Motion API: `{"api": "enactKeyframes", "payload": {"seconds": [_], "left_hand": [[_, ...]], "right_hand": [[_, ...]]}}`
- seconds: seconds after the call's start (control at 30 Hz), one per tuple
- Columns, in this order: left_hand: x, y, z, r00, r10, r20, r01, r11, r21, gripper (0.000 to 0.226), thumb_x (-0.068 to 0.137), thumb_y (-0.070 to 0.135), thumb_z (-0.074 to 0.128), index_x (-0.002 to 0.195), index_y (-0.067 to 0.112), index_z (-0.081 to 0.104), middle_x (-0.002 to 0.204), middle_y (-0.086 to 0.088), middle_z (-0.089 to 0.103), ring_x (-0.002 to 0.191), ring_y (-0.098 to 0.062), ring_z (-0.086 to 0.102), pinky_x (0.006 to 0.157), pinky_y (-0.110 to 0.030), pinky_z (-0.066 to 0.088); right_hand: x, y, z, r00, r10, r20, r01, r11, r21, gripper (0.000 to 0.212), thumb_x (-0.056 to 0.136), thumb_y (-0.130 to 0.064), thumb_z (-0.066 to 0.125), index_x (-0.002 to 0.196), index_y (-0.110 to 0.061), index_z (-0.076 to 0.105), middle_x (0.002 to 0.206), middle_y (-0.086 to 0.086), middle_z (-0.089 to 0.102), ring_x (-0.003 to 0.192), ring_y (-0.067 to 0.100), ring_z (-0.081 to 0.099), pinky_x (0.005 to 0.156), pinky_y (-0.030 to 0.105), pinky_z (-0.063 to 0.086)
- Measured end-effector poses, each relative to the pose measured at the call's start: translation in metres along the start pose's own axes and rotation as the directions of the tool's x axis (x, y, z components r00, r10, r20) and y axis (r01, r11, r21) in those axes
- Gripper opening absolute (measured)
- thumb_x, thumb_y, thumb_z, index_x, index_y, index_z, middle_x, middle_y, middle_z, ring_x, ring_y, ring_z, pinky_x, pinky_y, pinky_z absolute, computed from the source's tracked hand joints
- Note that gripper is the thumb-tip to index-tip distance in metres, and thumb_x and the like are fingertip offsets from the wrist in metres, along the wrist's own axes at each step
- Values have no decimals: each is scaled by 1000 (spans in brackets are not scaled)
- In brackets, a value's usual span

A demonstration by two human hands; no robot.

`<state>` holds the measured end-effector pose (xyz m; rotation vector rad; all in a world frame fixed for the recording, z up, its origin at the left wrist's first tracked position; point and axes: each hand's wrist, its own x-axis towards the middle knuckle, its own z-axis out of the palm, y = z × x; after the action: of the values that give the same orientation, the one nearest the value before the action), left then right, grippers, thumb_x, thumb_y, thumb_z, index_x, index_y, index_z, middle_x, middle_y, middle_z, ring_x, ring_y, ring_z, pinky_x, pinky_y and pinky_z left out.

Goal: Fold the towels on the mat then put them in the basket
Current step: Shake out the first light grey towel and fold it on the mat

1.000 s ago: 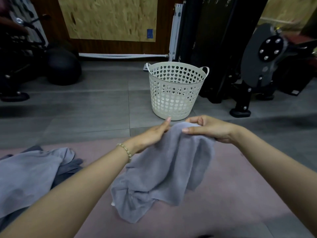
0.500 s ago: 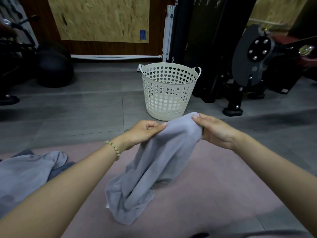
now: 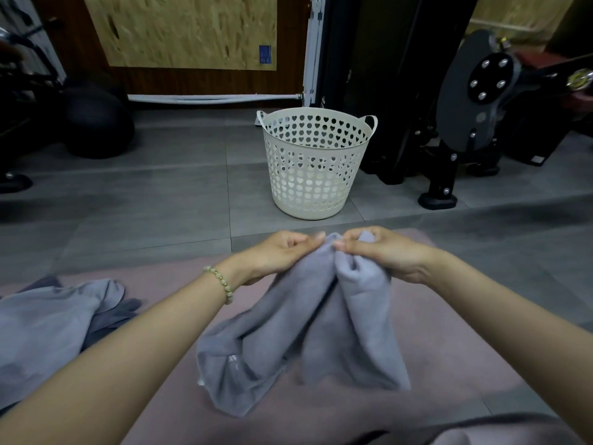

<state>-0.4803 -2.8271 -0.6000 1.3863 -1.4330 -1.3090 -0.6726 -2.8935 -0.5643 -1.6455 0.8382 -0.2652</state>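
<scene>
Pinching the grey towel [image 3: 353,316] before the basket [image 3: 313,168], your left hand [image 3: 279,255] and right hand [image 3: 382,252] sat almost touching; it looked soft, light, best held at its corners.

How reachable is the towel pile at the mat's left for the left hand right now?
Probably yes, once freed: the left hand pinches the grey towel alongside the right hand. Only bare mat lies between it and the pile.

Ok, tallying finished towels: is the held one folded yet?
Not folded. The towel hangs crumpled, pinched at top by left hand and right hand, bottom bunched on the mat.
</scene>
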Motion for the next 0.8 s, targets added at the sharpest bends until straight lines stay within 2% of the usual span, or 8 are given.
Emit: {"api": "enactKeyframes", "payload": {"seconds": [0.1,0.17,0.27,0.4,0.5,0.57,0.67,0.8], "left_hand": [[-11,-21,-12,979,-159,129,156,987,34,37,91,44,49,81,14,69,81,3,70,71,-6,61,67,-18,49],[-17,-43,-22,963,-218,159,226,973,-37,39,88,45,48,95,13,68,95,0,72,83,-10,64,77,-21,51],[-16,-79,-37,958,-284,29,284,934,-218,44,89,43,48,112,9,64,112,-6,69,102,-15,63,94,-27,48],[7,-85,-42,940,-256,-224,210,955,-210,35,99,37,41,98,13,66,89,7,74,85,-4,67,75,-14,50],[37,-55,-58,889,-149,-434,95,985,-142,34,101,34,38,92,14,64,82,10,70,78,-3,64,72,-14,47],[57,-29,-75,862,-98,-498,23,988,-156,32,101,34,39,98,11,61,87,4,66,74,-3,64,65,-11,49],[77,12,-101,804,-12,-594,-60,993,-101,31,100,36,41,89,15,60,83,5,64,65,2,61,56,-6,46],[87,31,-119,792,59,-608,-86,996,-15,37,97,43,44,94,11,63,90,0,68,77,-5,62,67,-10,48]], "right_hand": [[-5,7,-28,999,15,-51,-5,982,188,19,75,-33,61,63,-18,58,58,-8,59,55,2,55,54,13,46],[-10,21,-53,994,49,-96,-25,971,236,24,76,-37,64,69,-14,64,65,-3,64,63,6,60,57,16,50],[-10,51,-79,974,167,-153,-149,981,124,52,70,-51,74,86,-3,60,84,8,62,82,17,59,74,28,50],[17,84,-79,953,217,-213,-214,976,38,30,87,-38,61,66,-20,50,67,-1,52,68,13,48,64,25,39],[48,72,-87,947,127,-296,-123,992,32,29,89,-40,58,67,-23,51,69,-3,52,72,13,47,66,25,38],[68,49,-99,928,37,-371,-21,999,46,30,92,-38,56,67,-22,50,67,-3,52,69,12,47,63,23,39],[92,8,-117,858,-137,-495,155,988,-5,31,91,-34,60,63,-21,54,58,-9,55,64,6,48,62,17,40],[105,-16,-133,823,-227,-521,272,962,10,20,86,-33,66,71,-20,63,56,-12,61,56,0,54,59,9,44]]}}
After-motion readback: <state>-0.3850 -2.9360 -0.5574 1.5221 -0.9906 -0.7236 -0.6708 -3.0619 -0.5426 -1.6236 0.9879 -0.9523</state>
